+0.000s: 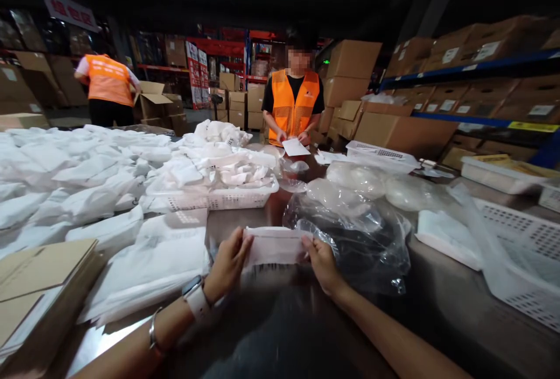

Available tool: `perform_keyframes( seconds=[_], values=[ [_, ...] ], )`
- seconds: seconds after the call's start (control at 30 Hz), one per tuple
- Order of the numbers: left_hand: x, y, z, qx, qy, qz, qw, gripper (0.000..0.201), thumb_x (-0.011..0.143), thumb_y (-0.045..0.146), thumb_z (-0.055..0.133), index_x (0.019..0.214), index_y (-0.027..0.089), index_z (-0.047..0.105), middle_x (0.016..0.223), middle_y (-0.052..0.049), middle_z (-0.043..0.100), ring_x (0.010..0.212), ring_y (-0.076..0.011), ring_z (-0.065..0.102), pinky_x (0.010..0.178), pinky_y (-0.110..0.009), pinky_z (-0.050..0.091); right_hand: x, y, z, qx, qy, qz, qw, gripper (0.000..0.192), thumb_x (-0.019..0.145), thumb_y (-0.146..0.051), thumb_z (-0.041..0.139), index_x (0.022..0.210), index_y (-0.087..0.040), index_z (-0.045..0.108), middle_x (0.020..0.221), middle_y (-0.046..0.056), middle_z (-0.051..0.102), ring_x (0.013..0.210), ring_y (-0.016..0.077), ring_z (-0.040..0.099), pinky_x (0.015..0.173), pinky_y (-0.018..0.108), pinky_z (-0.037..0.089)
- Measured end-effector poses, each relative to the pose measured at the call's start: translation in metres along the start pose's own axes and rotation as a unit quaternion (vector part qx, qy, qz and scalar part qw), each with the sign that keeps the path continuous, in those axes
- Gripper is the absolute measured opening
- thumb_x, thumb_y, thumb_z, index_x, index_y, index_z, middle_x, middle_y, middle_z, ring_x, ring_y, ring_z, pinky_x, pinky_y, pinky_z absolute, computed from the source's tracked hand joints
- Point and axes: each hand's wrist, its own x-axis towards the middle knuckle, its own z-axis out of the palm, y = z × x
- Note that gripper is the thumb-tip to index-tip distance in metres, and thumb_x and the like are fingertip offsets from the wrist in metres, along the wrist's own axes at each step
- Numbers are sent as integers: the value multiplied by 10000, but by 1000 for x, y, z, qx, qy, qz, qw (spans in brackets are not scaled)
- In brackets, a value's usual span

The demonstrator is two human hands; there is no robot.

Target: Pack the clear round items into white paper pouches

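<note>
Between both hands a translucent white plastic bag [276, 246] is stretched flat above the dark tabletop, with faint dark print along its lower edge. My left hand [230, 262], with a watch at the wrist, pinches the bag's left end. At its right end my right hand [321, 259] pinches it between thumb and fingers. What lies inside the bag, if anything, I cannot make out. To the left of my left hand lies a stack of flat white bags [161, 262]. Clear plastic film [363, 239] spreads just beyond my right hand.
A white basket [219, 199] heaped with white packages stands ahead, beside a large pile of white packages [79, 175]. Brown cardboard [39, 274] sits at front left, another white basket [520, 251] at right. A co-worker in an orange vest [294, 105] stands across the table holding white paper [296, 147].
</note>
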Motion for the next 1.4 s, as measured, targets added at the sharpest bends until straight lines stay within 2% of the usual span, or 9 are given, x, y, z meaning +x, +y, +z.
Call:
perform_keyframes(
  seconds=[0.13,0.3,0.47,0.63,0.77,0.93,1.13,1.27,1.4],
  values=[
    [-7,-14,10,-4,41,-39,998,415,923,551,332,678,220,374,613,43,404,570,-125,401,533,-241,345,-1,12,5,-88,28,-33,995,633,808,-799,317,577,-224,446,478,3,464,473,167,471,473,281,365],
    [-14,-22,9,39,46,-62,996,436,919,562,269,661,225,369,586,38,402,545,-133,398,520,-252,324,-3,18,8,-170,22,-68,983,623,813,-789,311,570,-228,431,497,4,440,506,164,421,510,282,273],
    [-10,-24,10,115,34,-70,990,338,947,417,301,682,224,383,567,32,429,531,-142,408,544,-268,257,1,19,10,-211,30,-79,974,619,815,-780,283,536,-231,343,476,-17,363,486,132,325,513,281,211],
    [-3,-23,9,191,1,-62,980,241,964,309,380,756,206,446,594,16,491,533,-145,437,562,-284,188,5,21,11,-233,38,-90,968,571,832,-693,313,501,-227,298,462,-26,314,486,119,305,506,277,200],
    [1,-23,8,232,-26,-53,971,226,969,285,418,779,195,501,596,-2,544,543,-156,491,561,-284,187,8,24,12,-243,39,-95,965,539,817,-645,332,481,-225,301,456,-29,292,479,116,305,509,280,190],
    [-2,-17,6,264,-17,-39,964,244,971,286,407,787,191,536,645,-31,607,588,-176,551,561,-278,220,6,24,10,-238,37,-106,965,562,823,-681,296,494,-224,306,463,-28,315,489,113,295,505,273,205],
    [-10,-9,3,249,-27,-18,968,219,948,290,437,759,205,511,704,-27,629,658,-177,588,606,-268,288,4,23,9,-239,44,-109,964,555,832,-688,263,522,-229,299,466,-32,322,486,118,298,506,275,212],
    [-8,-11,4,222,-23,-52,973,152,932,330,486,837,212,484,616,10,560,585,-178,547,564,-259,264,8,25,10,-246,37,-102,963,485,808,-595,325,494,-225,309,457,-22,345,481,118,311,503,277,207],
    [-3,-14,5,197,-17,-89,976,188,956,303,415,794,216,452,633,3,538,586,-173,520,564,-258,253,9,25,10,-255,32,-98,961,385,771,-475,366,486,-216,352,453,-9,393,489,121,341,507,278,210]
  ],
)
